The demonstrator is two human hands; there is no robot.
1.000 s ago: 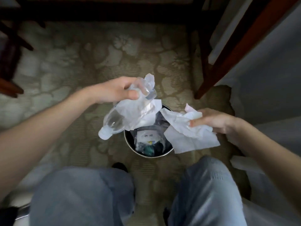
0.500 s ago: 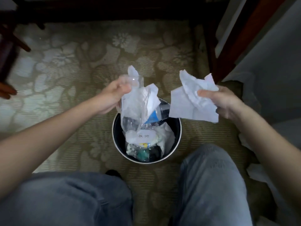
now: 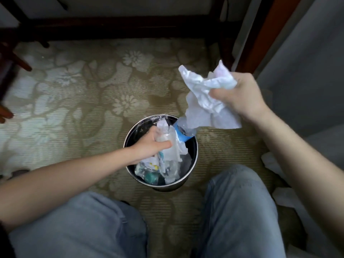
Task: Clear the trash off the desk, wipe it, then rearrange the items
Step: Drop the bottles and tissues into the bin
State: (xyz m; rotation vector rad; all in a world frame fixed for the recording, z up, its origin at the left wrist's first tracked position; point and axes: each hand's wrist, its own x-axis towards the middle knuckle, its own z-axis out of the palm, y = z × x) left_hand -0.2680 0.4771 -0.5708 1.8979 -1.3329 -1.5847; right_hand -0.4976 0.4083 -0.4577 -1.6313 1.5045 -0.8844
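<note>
On the floral carpet [image 3: 74, 101], the left hand [image 3: 150, 144] sat in the mouth of the round metal bin [image 3: 173, 186], fingers [image 3: 163, 145] clenched round a clear plastic bottle [image 3: 168, 148] wrapped in tissue. A blue-labelled bottle [image 3: 181, 135] leaned on the bin's far rim. Up to the right, the right hand [image 3: 240, 97] gripped crumpled white paper [image 3: 202, 101].

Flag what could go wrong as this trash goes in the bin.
The bin looks full: if the left hand forces its clear bottle in, the blue-labelled bottle may topple off the rim. The right hand holds the crumpled paper outside the rim; released there, it may hit the carpet.
</note>
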